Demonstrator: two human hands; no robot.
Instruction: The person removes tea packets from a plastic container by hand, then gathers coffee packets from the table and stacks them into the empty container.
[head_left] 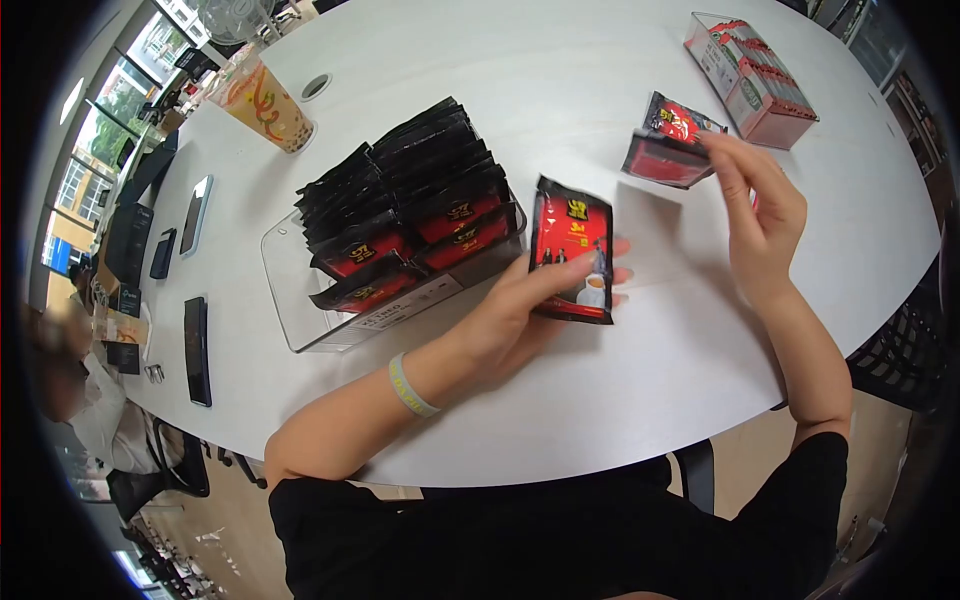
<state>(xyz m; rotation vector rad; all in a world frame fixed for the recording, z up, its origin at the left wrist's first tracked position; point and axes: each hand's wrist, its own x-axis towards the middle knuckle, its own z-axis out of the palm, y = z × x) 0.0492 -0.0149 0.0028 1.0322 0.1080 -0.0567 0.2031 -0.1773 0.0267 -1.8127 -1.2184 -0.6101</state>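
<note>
My left hand is closed on a red and black coffee sachet, thumb across its front and fingers behind. The sachet's printed face, with a white cup on it, is turned up toward me. Over the table to the right, my right hand pinches the edge of another coffee sachet; a second red and black sachet face shows just behind it. Left of my left hand stands a clear plastic bin, packed with rows of black and red sachets standing on edge.
A clear box of red and white sachets stands at the back right. A bubble tea cup, a light-blue-edged phone and a black slim case are on the left. Another person sits at the far left.
</note>
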